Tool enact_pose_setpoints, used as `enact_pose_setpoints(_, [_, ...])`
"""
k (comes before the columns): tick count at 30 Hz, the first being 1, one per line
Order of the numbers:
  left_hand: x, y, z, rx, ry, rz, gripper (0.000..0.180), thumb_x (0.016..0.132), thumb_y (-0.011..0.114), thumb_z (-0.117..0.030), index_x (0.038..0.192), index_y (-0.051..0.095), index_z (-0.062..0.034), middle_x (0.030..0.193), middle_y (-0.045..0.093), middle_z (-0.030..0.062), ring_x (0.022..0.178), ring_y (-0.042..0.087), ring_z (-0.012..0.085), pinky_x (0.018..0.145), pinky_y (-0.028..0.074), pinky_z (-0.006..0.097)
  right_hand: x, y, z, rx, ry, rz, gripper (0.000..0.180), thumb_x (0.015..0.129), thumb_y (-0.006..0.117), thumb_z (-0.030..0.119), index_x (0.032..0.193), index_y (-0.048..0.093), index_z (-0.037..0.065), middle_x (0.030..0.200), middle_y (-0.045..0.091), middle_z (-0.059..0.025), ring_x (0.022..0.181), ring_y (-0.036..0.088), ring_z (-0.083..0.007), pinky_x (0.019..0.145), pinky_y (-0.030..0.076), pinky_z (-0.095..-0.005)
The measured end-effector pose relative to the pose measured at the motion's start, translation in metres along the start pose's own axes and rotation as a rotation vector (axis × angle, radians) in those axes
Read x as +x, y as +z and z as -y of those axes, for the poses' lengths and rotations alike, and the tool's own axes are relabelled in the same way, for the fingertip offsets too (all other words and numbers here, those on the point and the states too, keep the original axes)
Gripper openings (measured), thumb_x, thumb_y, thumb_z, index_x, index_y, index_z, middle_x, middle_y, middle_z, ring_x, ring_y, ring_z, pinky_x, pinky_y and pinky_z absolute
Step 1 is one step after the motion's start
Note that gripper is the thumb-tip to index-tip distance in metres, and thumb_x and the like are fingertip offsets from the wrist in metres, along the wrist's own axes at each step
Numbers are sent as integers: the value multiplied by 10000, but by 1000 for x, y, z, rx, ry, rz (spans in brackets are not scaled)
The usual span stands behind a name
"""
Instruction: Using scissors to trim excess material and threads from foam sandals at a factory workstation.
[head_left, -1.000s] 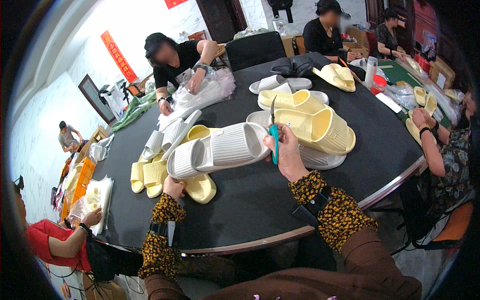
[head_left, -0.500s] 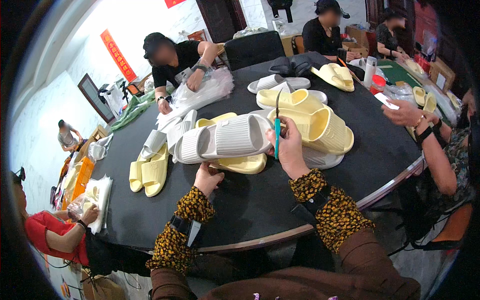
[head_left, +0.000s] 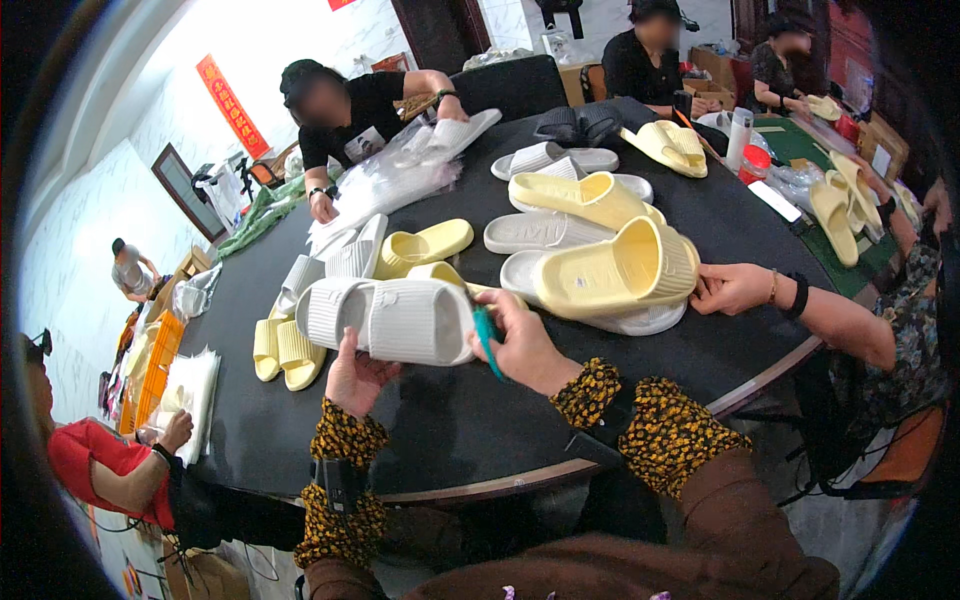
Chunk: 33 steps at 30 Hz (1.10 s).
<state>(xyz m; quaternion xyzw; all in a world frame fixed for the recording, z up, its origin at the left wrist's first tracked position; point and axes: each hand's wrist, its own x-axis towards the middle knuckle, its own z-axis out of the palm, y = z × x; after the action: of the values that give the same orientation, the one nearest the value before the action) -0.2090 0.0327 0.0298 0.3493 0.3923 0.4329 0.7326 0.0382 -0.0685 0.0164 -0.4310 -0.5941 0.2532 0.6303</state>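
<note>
In the head view, a pair of grey slippers (head_left: 400,318) is held above the near part of the table (head_left: 450,430), straps facing up, apparently so that the pair can be viewed. The left hand (head_left: 362,380) is placed at the lower edge, thumb raised against it; whether its fingers are closed cannot be told. The right hand (head_left: 520,345) is closed on a teal-handled cutting tool (head_left: 488,340), beside the slippers' right end, presumably to keep the tool ready. A yellow slipper (head_left: 615,270) at right is touched by a co-worker's hand (head_left: 735,288). The table is covered in black; clear bags (head_left: 385,190) are handled across it. An orange crate (head_left: 152,370) and a red banner (head_left: 230,105) are noted at left.
</note>
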Motion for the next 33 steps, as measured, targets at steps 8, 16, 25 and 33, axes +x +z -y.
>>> enact_pose_setpoints(8, [24, -34, 0, -56, -30, -102, 266, 901, 484, -210, 1113, 533, -58, 1012, 623, 64, 939, 597, 222, 797, 490, 372, -5, 1, 14, 11, 127, 257, 357, 773, 654, 124, 1060, 486, -5, 771, 629, -142, 692, 626, -189, 645, 484, -305])
enact_pose_setpoints(16, [31, -54, -26, -2, 167, -124, 297, 865, 527, -137, 1119, 505, 15, 1019, 612, 114, 901, 610, 236, 781, 507, 359, -2, -1, 4, 20, 135, 121, 400, 769, 683, 135, 1069, 480, -32, 799, 625, -132, 679, 603, -153, 642, 483, -284])
enact_pose_setpoints(25, [50, -59, -32, 179, 202, -117, 309, 859, 548, -156, 1107, 497, 21, 964, 609, 123, 808, 631, 206, 653, 533, 315, 1, -4, 14, 129, 194, 112, 374, 806, 639, 114, 1109, 461, -13, 667, 579, -35, 545, 528, -61, 494, 424, -206])
enact_pose_setpoints(33, [66, -12, -36, 60, -54, 13, 368, 880, 500, -214, 1163, 462, 19, 1035, 597, 150, 897, 615, 269, 791, 519, 394, -1, -6, 12, 141, 227, 97, 398, 801, 635, 100, 1131, 446, -18, 682, 562, -28, 541, 513, -56, 493, 423, -205])
